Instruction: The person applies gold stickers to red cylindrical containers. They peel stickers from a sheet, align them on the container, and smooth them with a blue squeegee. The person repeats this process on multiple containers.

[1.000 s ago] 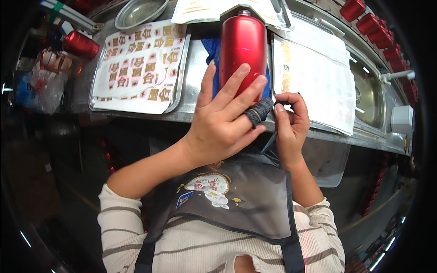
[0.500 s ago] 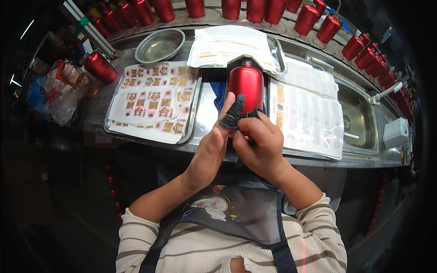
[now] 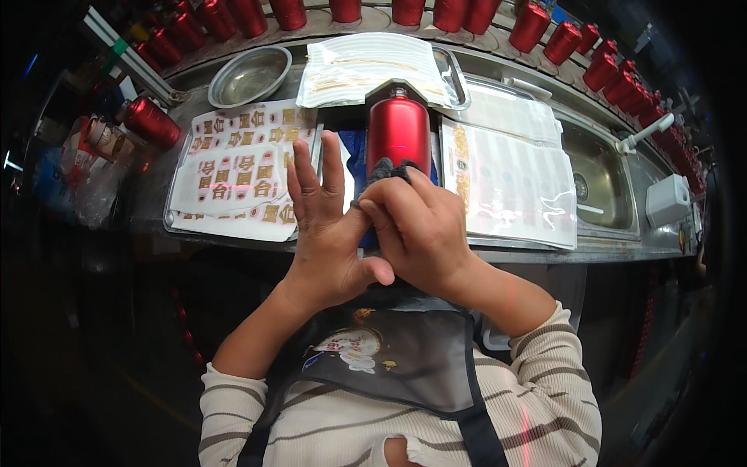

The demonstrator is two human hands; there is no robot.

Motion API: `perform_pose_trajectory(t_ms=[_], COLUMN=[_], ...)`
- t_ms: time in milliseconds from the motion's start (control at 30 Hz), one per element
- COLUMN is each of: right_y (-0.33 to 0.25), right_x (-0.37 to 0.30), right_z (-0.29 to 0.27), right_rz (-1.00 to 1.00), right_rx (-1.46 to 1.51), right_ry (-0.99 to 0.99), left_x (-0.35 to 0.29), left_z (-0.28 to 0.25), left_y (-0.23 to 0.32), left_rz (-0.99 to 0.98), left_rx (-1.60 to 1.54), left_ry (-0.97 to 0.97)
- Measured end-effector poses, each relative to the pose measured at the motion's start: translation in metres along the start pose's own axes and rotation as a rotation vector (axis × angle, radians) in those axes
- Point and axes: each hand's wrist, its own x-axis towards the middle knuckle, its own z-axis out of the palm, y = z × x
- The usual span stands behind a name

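The bottle (image 3: 398,131) is positioned at upper centre of the frame, directly above the joined hands, its long axis running up the frame with the neck uppermost. The right hand (image 3: 426,229) is nearer to it; the left hand (image 3: 320,241) is set lower left. The left hand is held spread, thumb extended. The right fingers are curled against a left finger beside the dark finger covers (image 3: 379,172); whether a cover is pinched cannot be told. The bottle's base is overlapped by the covers; contact is unclear.
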Motion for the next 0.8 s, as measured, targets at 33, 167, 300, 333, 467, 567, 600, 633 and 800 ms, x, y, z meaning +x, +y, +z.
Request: perform_pose_trajectory(t_ms=[33, 167, 300, 333, 467, 567, 600, 633, 800], right_y=[0.002, -0.004, 0.009, 0.011, 0.021, 0.02, 0.02, 0.02, 0.018], right_x=[-0.001, -0.005, -0.014, -0.019, -0.065, -0.091, -0.093, -0.095, -0.109], right_z=[0.001, 0.005, -0.001, -0.004, -0.015, -0.007, -0.007, -0.008, -0.01], right_rz=[-0.041, -0.108, -0.013, 0.01, 0.127, 0.159, 0.175, 0.19, 0.366], right_rx=[-0.003, 0.08, 0.202, 0.223, 0.177, 0.043, 0.04, 0.037, 0.096], right_ry=[-0.029, -0.032, -0.113, -0.044, -0.048, -0.226, -0.212, -0.198, -0.106], left_x=[-0.001, 0.001, 0.002, 0.002, -0.009, -0.015, -0.012, -0.009, -0.007], left_z=[0.0, 0.01, 0.013, 0.015, 0.022, 0.034, 0.038, 0.041, 0.064], left_y=[0.0, -0.01, -0.008, -0.013, -0.031, -0.027, -0.026, -0.026, -0.034], left_rz=[0.018, 0.038, -0.214, -0.274, -0.267, -0.125, -0.079, -0.032, -0.029], left_rx=[0.067, -0.315, -0.747, -0.82, -0.684, -0.42, -0.353, -0.287, -0.314], left_ry=[-0.002, -0.031, -0.083, -0.055, -0.01, -0.014, -0.003, 0.009, 0.127])
